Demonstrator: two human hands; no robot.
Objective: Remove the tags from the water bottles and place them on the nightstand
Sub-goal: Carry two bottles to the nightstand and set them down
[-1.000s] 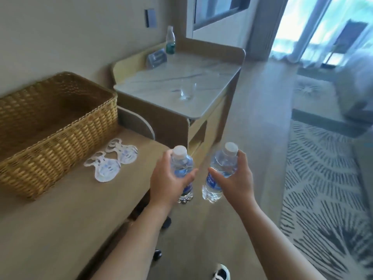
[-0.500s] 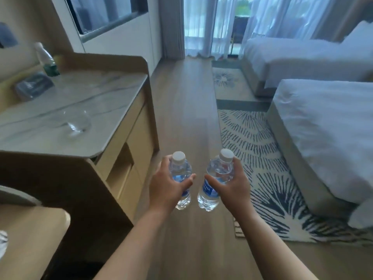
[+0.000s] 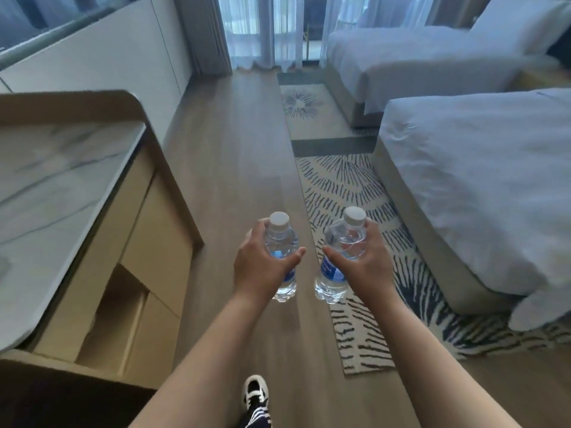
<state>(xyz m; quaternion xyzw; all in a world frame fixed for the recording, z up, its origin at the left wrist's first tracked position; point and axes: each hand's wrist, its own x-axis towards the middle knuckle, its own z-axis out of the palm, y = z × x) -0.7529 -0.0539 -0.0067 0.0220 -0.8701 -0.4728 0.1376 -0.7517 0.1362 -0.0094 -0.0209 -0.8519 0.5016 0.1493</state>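
above the wooden floor (image 3: 234, 186), the left hand (image 3: 262, 267) was wrapped around one small clear plastic water bottle with a white cap (image 3: 281, 242), and the right hand (image 3: 363, 261) was clamped on a second such bottle (image 3: 338, 261), both upright and just apart. no nightstand was clearly in view. the bottles might knock together, or the left one clip the marble-topped cabinet's rounded corner (image 3: 136, 103). open floor ran far ahead between cabinet and the near white bed (image 3: 479, 186); the patterned rug's edge (image 3: 321, 257) could catch the shoe (image 3: 255, 392).
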